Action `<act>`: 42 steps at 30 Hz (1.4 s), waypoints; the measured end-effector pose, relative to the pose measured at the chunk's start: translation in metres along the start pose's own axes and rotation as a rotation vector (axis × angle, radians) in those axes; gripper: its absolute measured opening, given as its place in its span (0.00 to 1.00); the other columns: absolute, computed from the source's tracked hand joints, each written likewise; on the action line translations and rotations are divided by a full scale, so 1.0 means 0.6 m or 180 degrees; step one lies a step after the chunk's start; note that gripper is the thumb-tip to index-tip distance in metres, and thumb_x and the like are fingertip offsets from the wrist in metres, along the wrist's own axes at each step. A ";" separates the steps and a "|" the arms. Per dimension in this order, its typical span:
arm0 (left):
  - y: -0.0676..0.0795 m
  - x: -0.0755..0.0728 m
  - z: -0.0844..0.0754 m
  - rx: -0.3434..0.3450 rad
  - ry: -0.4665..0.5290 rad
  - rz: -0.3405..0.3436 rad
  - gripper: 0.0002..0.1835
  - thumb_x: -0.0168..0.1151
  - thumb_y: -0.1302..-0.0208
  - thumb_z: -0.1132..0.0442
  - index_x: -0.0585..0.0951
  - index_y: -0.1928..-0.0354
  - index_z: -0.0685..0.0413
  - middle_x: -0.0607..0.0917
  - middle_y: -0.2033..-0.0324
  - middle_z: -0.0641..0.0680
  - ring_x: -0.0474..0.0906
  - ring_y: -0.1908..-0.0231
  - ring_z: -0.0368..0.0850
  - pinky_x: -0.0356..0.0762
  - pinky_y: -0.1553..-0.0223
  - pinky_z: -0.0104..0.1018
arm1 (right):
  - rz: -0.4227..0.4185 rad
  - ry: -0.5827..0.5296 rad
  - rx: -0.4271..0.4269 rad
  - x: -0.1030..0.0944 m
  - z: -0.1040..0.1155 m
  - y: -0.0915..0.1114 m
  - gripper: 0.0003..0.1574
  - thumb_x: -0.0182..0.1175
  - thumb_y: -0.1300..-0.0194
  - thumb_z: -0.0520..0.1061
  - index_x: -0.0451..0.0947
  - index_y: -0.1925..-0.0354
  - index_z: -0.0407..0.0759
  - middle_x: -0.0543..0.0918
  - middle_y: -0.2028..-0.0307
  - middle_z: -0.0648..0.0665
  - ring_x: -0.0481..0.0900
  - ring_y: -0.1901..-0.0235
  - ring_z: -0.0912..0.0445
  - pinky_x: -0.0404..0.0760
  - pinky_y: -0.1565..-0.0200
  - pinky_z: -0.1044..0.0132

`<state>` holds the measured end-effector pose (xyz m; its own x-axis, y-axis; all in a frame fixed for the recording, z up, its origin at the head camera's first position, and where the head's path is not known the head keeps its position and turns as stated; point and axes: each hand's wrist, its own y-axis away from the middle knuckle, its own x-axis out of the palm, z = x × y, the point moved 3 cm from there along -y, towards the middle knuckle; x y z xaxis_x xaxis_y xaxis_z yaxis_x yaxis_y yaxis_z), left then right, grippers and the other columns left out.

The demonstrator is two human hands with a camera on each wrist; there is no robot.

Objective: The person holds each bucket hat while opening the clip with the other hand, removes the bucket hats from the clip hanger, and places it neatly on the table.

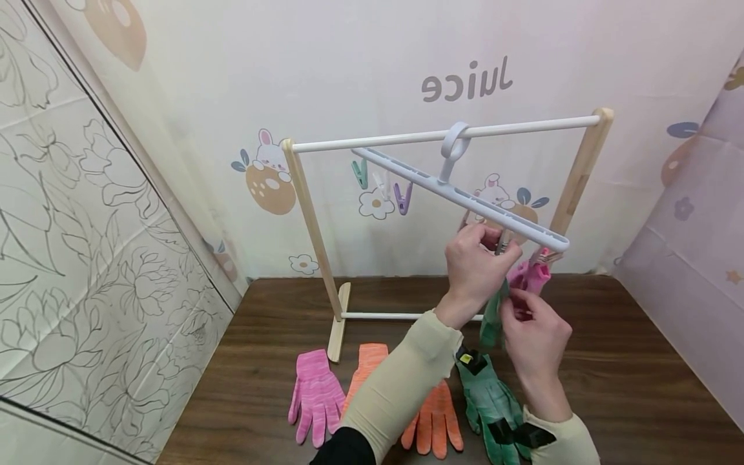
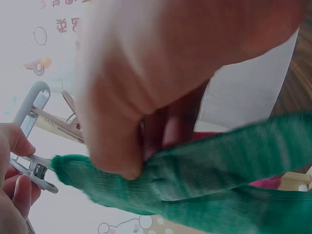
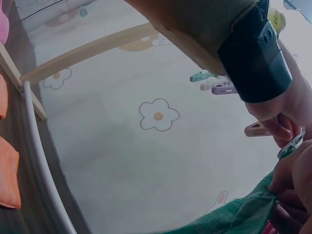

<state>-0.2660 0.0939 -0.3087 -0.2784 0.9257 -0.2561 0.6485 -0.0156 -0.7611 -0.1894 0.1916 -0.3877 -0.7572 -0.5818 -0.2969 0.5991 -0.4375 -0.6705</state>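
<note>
My left hand (image 1: 479, 265) pinches a grey clothespin (image 1: 503, 241) just under the right half of a pale blue hanger (image 1: 459, 195). Below it, my right hand (image 1: 537, 329) pinches a green knitted glove (image 1: 491, 320). The left wrist view has the right hand (image 2: 146, 97) large over the glove, with the glove's tip at the clothespin's mouth (image 2: 36, 168); whether it is clamped is unclear. Beside them a pink glove (image 1: 530, 276) hangs from a pink clothespin (image 1: 545, 255) at the hanger's right end. A pinkish clothespin (image 3: 256, 129) hangs near the left hand.
The hanger hooks over the white rod (image 1: 372, 139) of a wooden-legged rack (image 1: 314, 229). Green (image 1: 360, 173), white (image 1: 382, 184) and purple (image 1: 403, 197) clothespins hang toward its left. Pink (image 1: 316, 394), orange (image 1: 433, 420) and green (image 1: 494, 400) gloves lie on the dark table (image 1: 232, 387).
</note>
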 end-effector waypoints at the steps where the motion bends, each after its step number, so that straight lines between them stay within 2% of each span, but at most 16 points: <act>1: 0.000 0.000 0.000 0.0005 0.0004 0.0006 0.08 0.73 0.41 0.60 0.85 0.66 0.57 0.88 0.70 0.51 0.82 0.69 0.37 0.80 0.64 0.18 | 0.0009 0.0007 0.0009 0.000 -0.002 0.001 0.10 0.65 0.38 0.36 0.87 0.59 0.32 0.89 0.67 0.32 0.65 0.69 0.91 0.65 0.63 0.95; 7: 0.003 0.004 0.000 0.0035 -0.0079 0.0048 0.11 0.74 0.42 0.57 0.84 0.63 0.54 0.88 0.68 0.49 0.82 0.68 0.33 0.73 0.61 0.10 | 0.0068 0.0067 0.0051 -0.003 -0.012 0.009 0.10 0.64 0.37 0.37 0.87 0.59 0.33 0.90 0.65 0.34 0.64 0.69 0.91 0.64 0.62 0.95; 11: 0.004 0.006 0.000 0.0034 -0.0049 0.0064 0.13 0.75 0.42 0.56 0.84 0.60 0.53 0.88 0.67 0.48 0.82 0.66 0.33 0.73 0.60 0.10 | 0.0102 0.0086 0.0125 -0.007 -0.018 0.013 0.10 0.64 0.37 0.37 0.86 0.58 0.35 0.90 0.64 0.34 0.65 0.68 0.91 0.64 0.62 0.95; 19: 0.002 0.004 0.003 0.0055 -0.0017 0.0103 0.15 0.74 0.41 0.55 0.83 0.57 0.54 0.88 0.64 0.50 0.85 0.64 0.34 0.74 0.60 0.10 | 0.0228 -0.0029 0.0331 -0.014 -0.031 0.022 0.07 0.66 0.38 0.38 0.86 0.60 0.37 0.90 0.68 0.35 0.68 0.72 0.88 0.68 0.66 0.92; 21: 0.002 0.004 0.004 0.0063 -0.0029 0.0104 0.15 0.74 0.41 0.55 0.83 0.57 0.54 0.88 0.64 0.50 0.85 0.64 0.35 0.74 0.60 0.09 | 0.0312 -0.0023 0.0423 -0.019 -0.035 0.025 0.07 0.66 0.38 0.39 0.86 0.60 0.38 0.90 0.71 0.50 0.68 0.72 0.86 0.69 0.66 0.91; 23: 0.002 0.004 0.004 0.0074 -0.0036 0.0112 0.15 0.74 0.40 0.55 0.83 0.56 0.54 0.88 0.64 0.50 0.85 0.63 0.35 0.74 0.61 0.09 | 0.0416 -0.0013 0.0520 -0.025 -0.037 0.027 0.07 0.67 0.38 0.39 0.86 0.60 0.40 0.85 0.73 0.64 0.69 0.73 0.85 0.69 0.67 0.90; 26: 0.002 0.005 0.005 0.0104 -0.0045 0.0125 0.15 0.73 0.40 0.55 0.83 0.55 0.54 0.88 0.63 0.50 0.85 0.63 0.34 0.74 0.61 0.09 | 0.0529 -0.0017 0.0607 -0.033 -0.040 0.028 0.07 0.68 0.37 0.40 0.86 0.59 0.41 0.78 0.73 0.73 0.71 0.72 0.83 0.70 0.67 0.90; 30: 0.000 0.006 0.008 0.0131 -0.0038 0.0143 0.15 0.73 0.39 0.55 0.83 0.55 0.53 0.88 0.63 0.50 0.84 0.63 0.34 0.74 0.63 0.09 | 0.0701 0.0018 0.0717 -0.040 -0.042 0.026 0.08 0.68 0.36 0.40 0.86 0.57 0.42 0.87 0.69 0.54 0.73 0.71 0.82 0.72 0.66 0.89; 33: -0.001 0.005 0.009 0.0136 -0.0034 0.0134 0.15 0.73 0.40 0.56 0.83 0.55 0.53 0.88 0.63 0.50 0.84 0.63 0.35 0.73 0.65 0.09 | 0.0850 0.0037 0.0813 -0.044 -0.045 0.023 0.09 0.67 0.34 0.42 0.86 0.56 0.43 0.89 0.67 0.50 0.73 0.70 0.82 0.72 0.66 0.88; 37: -0.001 0.003 0.010 0.0107 -0.0050 0.0125 0.14 0.74 0.40 0.55 0.83 0.56 0.53 0.88 0.63 0.49 0.85 0.63 0.34 0.73 0.62 0.09 | 0.1035 0.0022 0.0829 -0.049 -0.054 0.020 0.10 0.66 0.33 0.45 0.85 0.54 0.43 0.89 0.66 0.51 0.75 0.70 0.82 0.73 0.66 0.87; 42: 0.001 0.001 0.012 0.0065 -0.0055 0.0137 0.14 0.73 0.40 0.54 0.82 0.56 0.52 0.88 0.63 0.49 0.85 0.62 0.34 0.73 0.59 0.10 | 0.1330 -0.0119 0.0821 -0.059 -0.073 0.018 0.13 0.65 0.31 0.45 0.83 0.52 0.40 0.83 0.69 0.69 0.76 0.68 0.80 0.76 0.67 0.84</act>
<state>-0.2710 0.0917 -0.3136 -0.2630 0.9173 -0.2990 0.6456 -0.0630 -0.7611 -0.1676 0.2376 -0.4140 -0.4313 -0.7659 -0.4767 0.8981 -0.3143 -0.3076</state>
